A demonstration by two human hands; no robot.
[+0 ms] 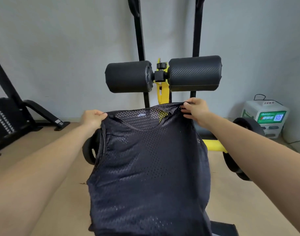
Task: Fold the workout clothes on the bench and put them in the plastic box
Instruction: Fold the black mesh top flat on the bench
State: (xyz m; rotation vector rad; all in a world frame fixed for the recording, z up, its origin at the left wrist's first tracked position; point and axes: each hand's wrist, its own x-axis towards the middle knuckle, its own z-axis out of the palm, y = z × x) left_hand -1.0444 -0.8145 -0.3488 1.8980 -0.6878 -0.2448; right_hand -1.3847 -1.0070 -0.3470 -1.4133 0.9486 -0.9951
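One black mesh shirt (pixel 145 167) hangs near. Two hands pinch its shoulders: left hand (pixel 93 117), right hand (pixel 196 109). Two foam rollers (pixel 128 76) sit far behind.

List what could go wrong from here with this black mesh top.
1. The left hand and right hand pinch only the shoulder edges of the mesh top; one could slip and the top would sag unevenly.
2. The open mesh hangs close to the yellow frame and might snag there.
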